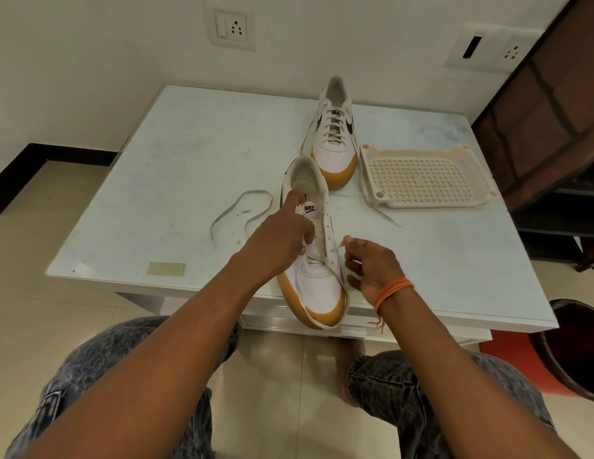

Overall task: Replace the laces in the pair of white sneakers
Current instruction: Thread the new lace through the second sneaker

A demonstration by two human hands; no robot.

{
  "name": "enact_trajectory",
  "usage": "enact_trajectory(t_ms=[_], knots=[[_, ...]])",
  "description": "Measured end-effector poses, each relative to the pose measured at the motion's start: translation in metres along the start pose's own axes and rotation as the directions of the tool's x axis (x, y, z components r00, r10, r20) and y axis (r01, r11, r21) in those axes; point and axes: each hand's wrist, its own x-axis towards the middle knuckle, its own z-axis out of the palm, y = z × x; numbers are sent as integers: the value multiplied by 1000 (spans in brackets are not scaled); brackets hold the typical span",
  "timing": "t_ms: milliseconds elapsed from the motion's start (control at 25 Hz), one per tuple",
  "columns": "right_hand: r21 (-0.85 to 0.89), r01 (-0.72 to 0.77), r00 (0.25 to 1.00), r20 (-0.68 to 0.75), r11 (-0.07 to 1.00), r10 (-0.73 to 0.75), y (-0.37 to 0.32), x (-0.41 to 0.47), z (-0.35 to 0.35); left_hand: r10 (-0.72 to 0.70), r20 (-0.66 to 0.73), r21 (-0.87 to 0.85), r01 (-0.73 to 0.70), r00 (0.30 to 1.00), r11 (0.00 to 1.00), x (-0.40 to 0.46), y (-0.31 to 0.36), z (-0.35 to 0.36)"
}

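Roughly halfway, by the look of it: the near sneaker (317, 260) lies at the table's (189, 154) six o'clock edge, toe toward the person and slightly overhanging, with a lace (335, 249) run only through its lowest eyelets while the upper eyelets stand bare. The left hand (282, 240) steadies the shoe from its nine o'clock side, index finger stretched up toward the tongue and the remaining fingers curled around the lace end there. At the shoe's three o'clock, the right hand (368, 263) pinches the other lace end between thumb and fingertips, the slack curling past the toe. A loose lace (239, 210) lies in an open loop at ten o'clock from this shoe, probably the one pulled out. The far sneaker (333, 134), at twelve o'clock, looks fully laced, though whether with old or new lace I cannot tell. Beside it at two o'clock sits a perforated plastic tray (421, 177). What remains, I judge, is threading the upper rows here.
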Motion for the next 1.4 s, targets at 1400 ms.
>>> enact_trajectory(t_ms=[1400], knots=[[12, 196, 978, 70, 981, -197, 11, -4, 0, -52, -75, -133, 41, 996, 990, -3, -5, -24]])
